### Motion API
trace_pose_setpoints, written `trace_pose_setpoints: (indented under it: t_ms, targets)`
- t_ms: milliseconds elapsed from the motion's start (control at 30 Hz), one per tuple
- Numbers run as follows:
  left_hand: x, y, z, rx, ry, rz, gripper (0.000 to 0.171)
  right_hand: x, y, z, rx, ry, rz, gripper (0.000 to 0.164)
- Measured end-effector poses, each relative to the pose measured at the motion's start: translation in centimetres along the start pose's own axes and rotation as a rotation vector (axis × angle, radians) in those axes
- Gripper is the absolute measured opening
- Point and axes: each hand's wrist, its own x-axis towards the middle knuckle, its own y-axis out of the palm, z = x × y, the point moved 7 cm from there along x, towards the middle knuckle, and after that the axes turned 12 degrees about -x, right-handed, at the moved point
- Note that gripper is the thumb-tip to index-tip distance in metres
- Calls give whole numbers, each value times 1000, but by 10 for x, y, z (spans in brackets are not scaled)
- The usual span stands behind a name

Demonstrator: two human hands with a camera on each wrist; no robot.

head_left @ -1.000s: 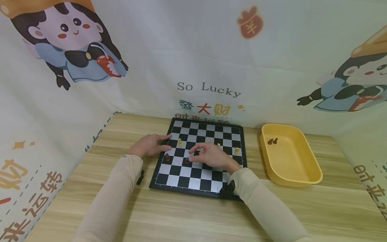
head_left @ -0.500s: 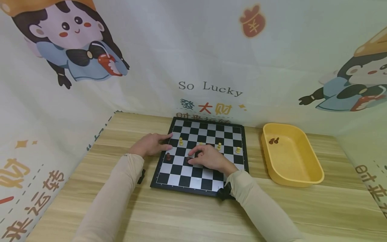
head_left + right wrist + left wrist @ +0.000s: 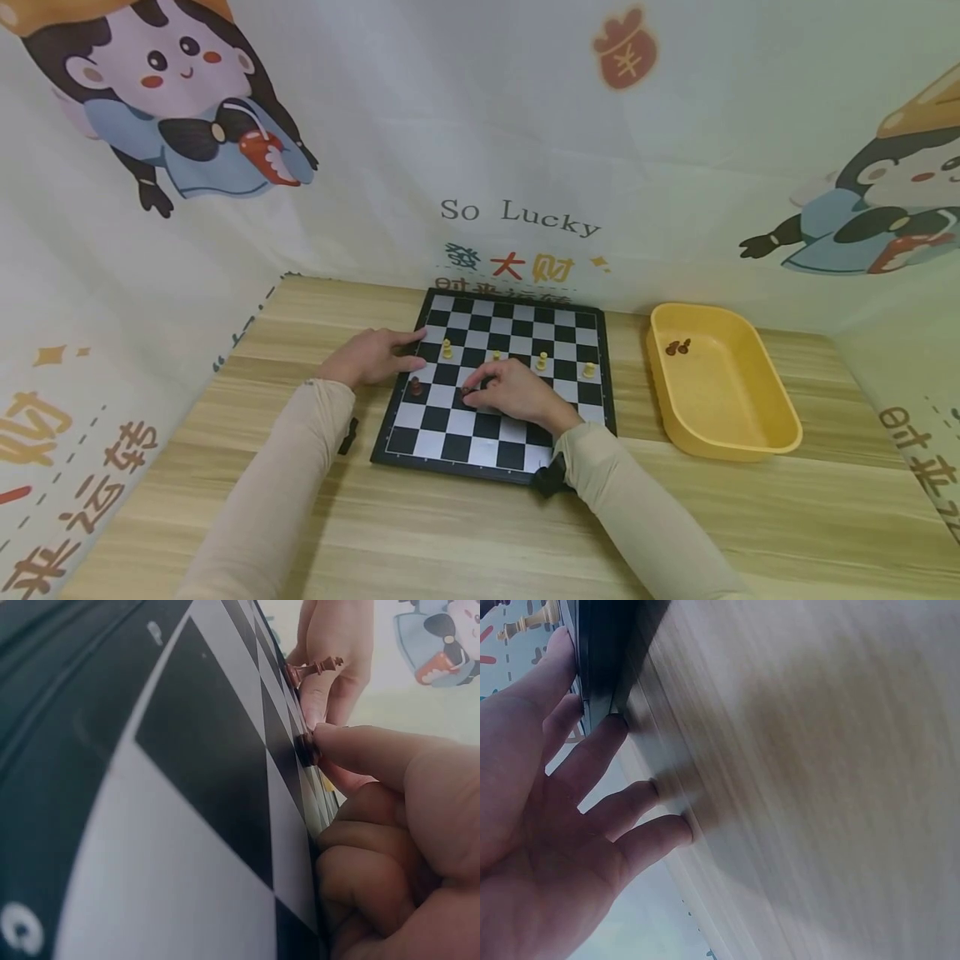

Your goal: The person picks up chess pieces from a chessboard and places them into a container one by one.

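My right hand (image 3: 521, 392) pinches a small dark brown chess piece (image 3: 307, 749) between thumb and forefinger, low over the near-left part of the chessboard (image 3: 401, 457). Its other fingers are curled into the palm. The held piece's top is covered by the fingertips, so its kind is hidden. My left hand (image 3: 367, 357) touches the board's left edge with spread, mostly straight fingers, the thumb on top. To the left of the pinched piece stands a brown king (image 3: 319, 669). Farther up the board stand several cream pieces, among them one at left (image 3: 447, 348) and one at right (image 3: 589, 370).
A yellow plastic tray (image 3: 731, 400) stands right of the board, with brown chess pieces (image 3: 678, 347) lying in its far-left corner. Behind the wooden table (image 3: 450, 533) hangs a printed cloth (image 3: 375, 150).
The right wrist has shifted slightly left, and its fingertips have drawn closer around the brown piece. More of the cream pieces behind that hand now shows. The left hand stays at the edge.
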Motion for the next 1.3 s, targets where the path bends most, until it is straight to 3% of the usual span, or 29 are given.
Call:
trace_pose_setpoints:
  t_ms: [900,1300]
  targets:
    - [1,0,1,16,-10,8,67,-3,-8,7,11,-40,-16,15]
    - [3,1,3,-9,-20,7,67,-10,-24,14,-33,18,-53,14]
